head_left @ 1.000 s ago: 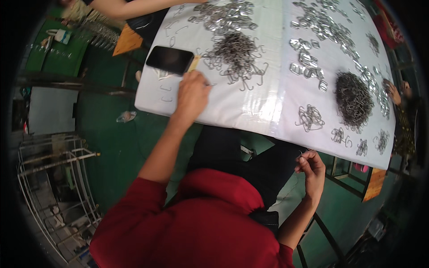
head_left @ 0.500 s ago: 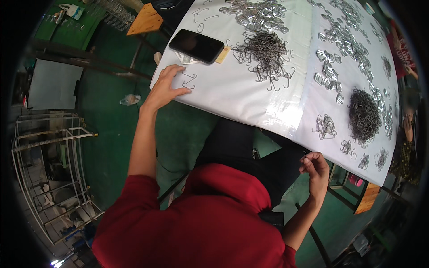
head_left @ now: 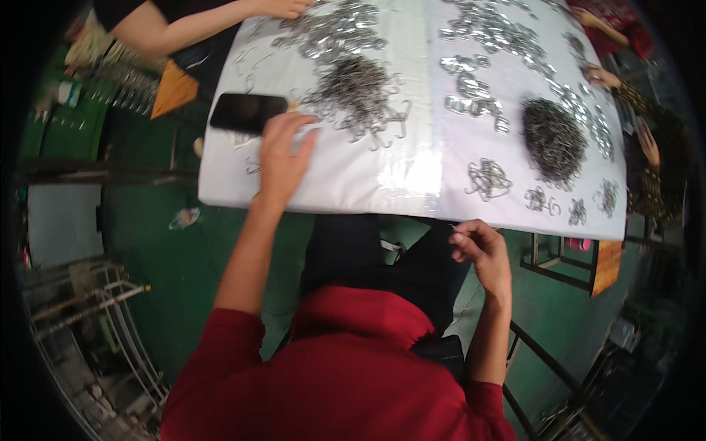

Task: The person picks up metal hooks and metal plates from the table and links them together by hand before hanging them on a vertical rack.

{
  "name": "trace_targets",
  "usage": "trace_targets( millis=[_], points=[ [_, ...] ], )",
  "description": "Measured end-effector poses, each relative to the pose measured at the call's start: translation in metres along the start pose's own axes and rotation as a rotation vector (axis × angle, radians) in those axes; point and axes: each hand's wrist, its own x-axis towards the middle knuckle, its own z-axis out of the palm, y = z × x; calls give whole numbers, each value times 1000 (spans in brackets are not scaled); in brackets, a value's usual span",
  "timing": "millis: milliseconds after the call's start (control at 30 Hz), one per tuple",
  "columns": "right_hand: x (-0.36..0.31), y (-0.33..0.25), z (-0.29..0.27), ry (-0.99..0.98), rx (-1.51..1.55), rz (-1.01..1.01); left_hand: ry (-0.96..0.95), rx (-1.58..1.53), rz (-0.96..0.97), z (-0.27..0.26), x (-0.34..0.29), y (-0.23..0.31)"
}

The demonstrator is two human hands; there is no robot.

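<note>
My left hand hovers over the table's near left part, thumb and fingers apart with nothing between them. Its fingertips point toward a tangled pile of wire hooks. Beside the hand lies a black phone, partly on top of some paper. A few loose hooks show left of the wrist. At the table's front edge, my right hand pinches thumb against fingers. A thin wire end stands out from that pinch, seemingly a wire hook; most of it is hidden by the fingers.
Shiny metal pieces are heaped at the far side and more right of the tape seam. A dark hook pile and smaller clusters lie at right. Another person's arm reaches in at top left; other people's hands work at right.
My left hand has moved right, from beside the loose hooks toward the hook pile. The view has shifted, and another person's arm now shows at the top left. My right hand keeps its pinch.
</note>
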Motion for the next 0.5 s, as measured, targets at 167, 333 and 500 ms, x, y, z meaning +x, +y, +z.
trace_targets(
  millis=[167, 333, 500],
  points=[
    [0, -5, 2, -35, 21, -33, -271, -205, 340, 141, 62, 64],
    [-2, -5, -9, 10, 70, -44, -323, -44, 419, 211, 77, 45],
    [25, -27, -12, 230, 267, -196, -604, -489, -184, 161, 62, 86]
  ],
)
